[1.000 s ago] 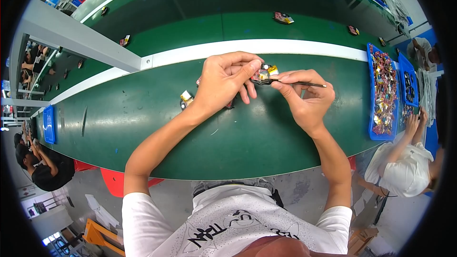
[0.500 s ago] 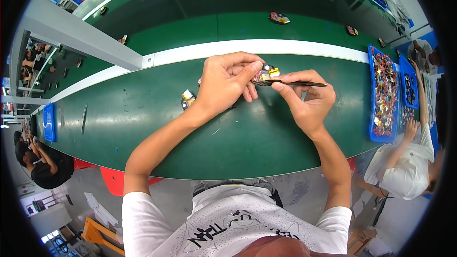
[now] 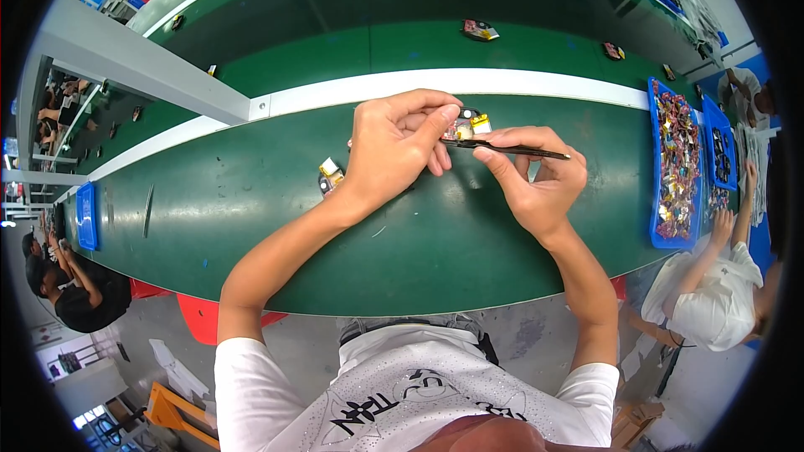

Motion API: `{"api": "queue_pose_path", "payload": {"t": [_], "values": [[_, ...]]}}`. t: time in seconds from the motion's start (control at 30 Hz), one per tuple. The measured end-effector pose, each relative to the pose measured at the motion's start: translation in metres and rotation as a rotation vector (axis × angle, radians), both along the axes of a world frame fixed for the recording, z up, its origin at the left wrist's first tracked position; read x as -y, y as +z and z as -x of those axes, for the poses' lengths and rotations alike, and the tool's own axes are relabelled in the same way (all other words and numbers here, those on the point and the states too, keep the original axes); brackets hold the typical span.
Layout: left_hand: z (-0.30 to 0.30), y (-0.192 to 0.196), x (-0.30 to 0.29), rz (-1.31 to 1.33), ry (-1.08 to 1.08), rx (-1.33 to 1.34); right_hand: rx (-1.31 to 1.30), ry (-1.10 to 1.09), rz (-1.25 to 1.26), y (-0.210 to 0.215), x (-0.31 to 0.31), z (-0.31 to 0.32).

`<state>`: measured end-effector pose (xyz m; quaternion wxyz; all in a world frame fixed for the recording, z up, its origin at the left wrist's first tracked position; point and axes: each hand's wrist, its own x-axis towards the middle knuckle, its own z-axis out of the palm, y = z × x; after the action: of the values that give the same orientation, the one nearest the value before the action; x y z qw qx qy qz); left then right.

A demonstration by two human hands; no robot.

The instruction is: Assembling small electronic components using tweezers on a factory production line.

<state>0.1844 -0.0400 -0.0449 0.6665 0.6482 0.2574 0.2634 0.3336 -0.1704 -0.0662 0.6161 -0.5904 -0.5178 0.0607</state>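
1. The left hand [image 3: 394,146] curled shut around a small part [image 3: 466,125], pinning it above the green desk [image 3: 251,226] to keep it steady.
2. The right hand [image 3: 536,180] pinched black tweezers [image 3: 507,148], tips aimed at nine o'clock into the part.
3. A spare part [image 3: 329,174] lay at the left hand's eight o'clock; a blue tray [image 3: 674,163] sat at three o'clock.

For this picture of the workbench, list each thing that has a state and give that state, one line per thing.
Left hand: closed around a small part with yellow bits, held above the green table.
Right hand: pinching black tweezers, tips at the small part.
Second small part: lying on the table, untouched.
Blue tray: full of mixed small pieces.
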Motion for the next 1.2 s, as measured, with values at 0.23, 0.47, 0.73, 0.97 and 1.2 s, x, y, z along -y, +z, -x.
{"api": "queue_pose_path", "payload": {"t": [0.23,0.47,0.73,0.97,1.2], "values": [[-0.001,0.000,0.003,-0.022,0.004,-0.037,-0.008,-0.002,-0.028,-0.003,0.000,0.001],[-0.001,-0.002,0.003,-0.021,-0.005,-0.032,0.041,0.001,-0.019,-0.002,0.000,0.000],[-0.004,-0.002,-0.001,0.021,-0.083,-0.042,0.117,-0.002,-0.098,-0.004,0.000,-0.003],[-0.010,-0.007,0.006,-0.038,-0.007,-0.081,0.294,-0.012,-0.161,-0.008,0.000,-0.004],[-0.015,-0.006,0.005,-0.077,0.043,-0.159,0.370,-0.002,-0.126,-0.009,-0.002,-0.004]]}}
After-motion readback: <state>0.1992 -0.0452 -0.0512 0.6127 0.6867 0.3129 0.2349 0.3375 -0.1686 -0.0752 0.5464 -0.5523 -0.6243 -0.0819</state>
